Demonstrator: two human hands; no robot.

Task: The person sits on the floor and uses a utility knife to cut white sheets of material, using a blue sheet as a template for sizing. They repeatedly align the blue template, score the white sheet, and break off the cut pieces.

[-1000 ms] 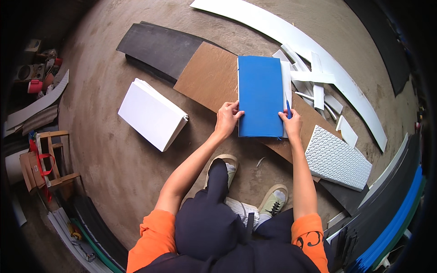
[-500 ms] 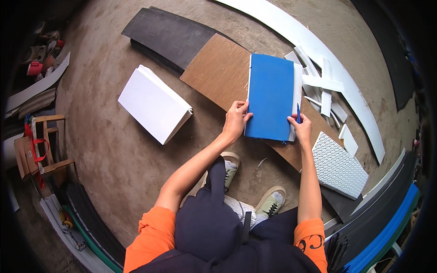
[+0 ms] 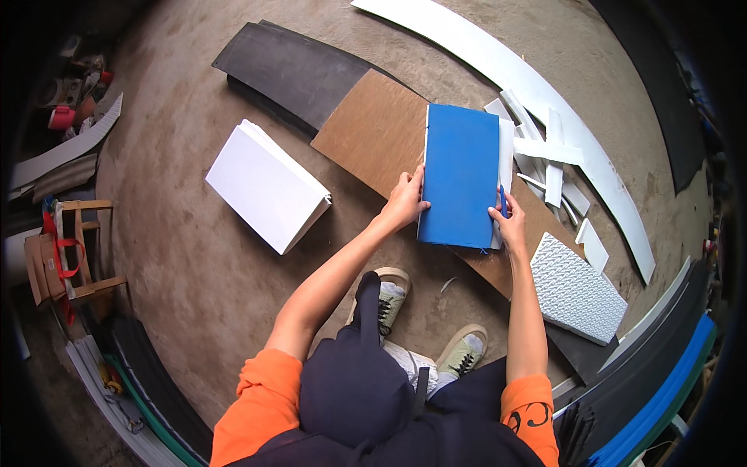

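A blue rectangular sheet lies over a white sheet, whose strip shows along the blue one's right side. My left hand grips the left edge of the blue sheet, thumb on its face and fingers along its side. At the lower right edge, my right hand is closed round a slim blue pen, its thumb touching the sheet. The pen's tip is too small to make out. Both sheets rest on a brown board.
A stack of white sheets sits on the floor at left. Black sheets reach under the board. White offcuts and a long white strip lie at right. A textured white block covers the board's near end.
The view has shifted slightly. My left fingers stretch further up along the sheet's edge. The pen in my right hand sits a little closer to the blue sheet.
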